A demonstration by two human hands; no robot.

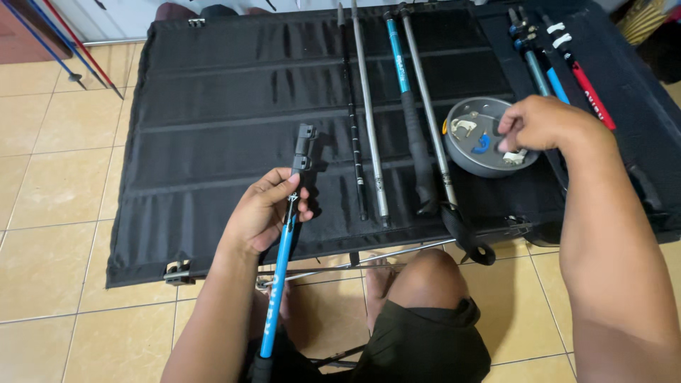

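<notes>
Left hand (264, 211) closed around blue pole (281, 273), clamp end up, over black worktop (213, 128). Right hand (540, 124) in grey bowl (474, 152), fingers apparently pinching a small white part. Four other poles (369, 120) laid out, seemingly untouched; fitting not yet begun.

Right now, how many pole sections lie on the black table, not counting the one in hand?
6: four side by side mid-table, two at the right past the grey bowl, near the right hand. More may be hidden.
</notes>
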